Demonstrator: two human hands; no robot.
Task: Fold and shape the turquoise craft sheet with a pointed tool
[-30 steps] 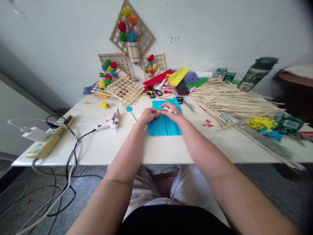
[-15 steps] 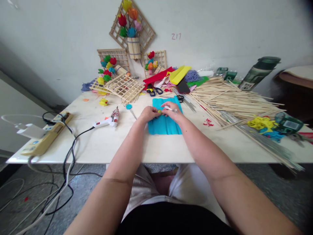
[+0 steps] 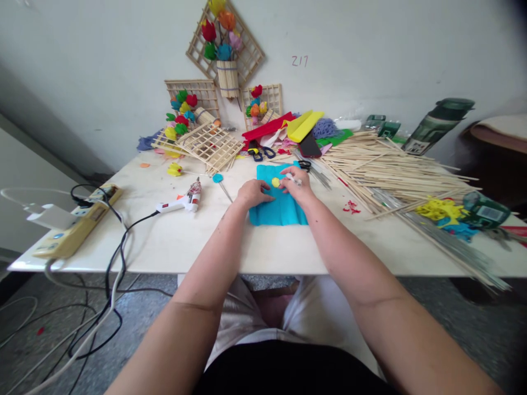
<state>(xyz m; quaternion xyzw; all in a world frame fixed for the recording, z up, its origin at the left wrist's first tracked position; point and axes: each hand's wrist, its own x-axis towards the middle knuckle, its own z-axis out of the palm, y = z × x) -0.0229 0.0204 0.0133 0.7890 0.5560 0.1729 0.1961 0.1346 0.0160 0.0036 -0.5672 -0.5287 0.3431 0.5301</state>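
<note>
A sheet of blue crepe paper (image 3: 280, 211) lies flat in front of me with visible fold lines. My left hand (image 3: 253, 193) rests at its left edge, thumb and fingers apart with nothing between them. In my right hand (image 3: 300, 187) is a slim white pen (image 3: 293, 179), lying across the fingers. A small round yellow piece (image 3: 275, 182) is at the right fingertips, over the blue paper; whether they pinch it or only touch it, I cannot tell.
A white hot glue gun (image 3: 181, 204) lies left, its cord running to a power strip (image 3: 78, 225). Behind are scissors (image 3: 262, 153) and stick lattices (image 3: 211, 145) with paper flowers. Many wooden sticks (image 3: 395, 170) spread on the right, near a bottle (image 3: 438, 126).
My hands have moved apart. The yellow piece, earlier between both hands, is now at the right fingertips with its round face showing. The left fingers have come off it.
</note>
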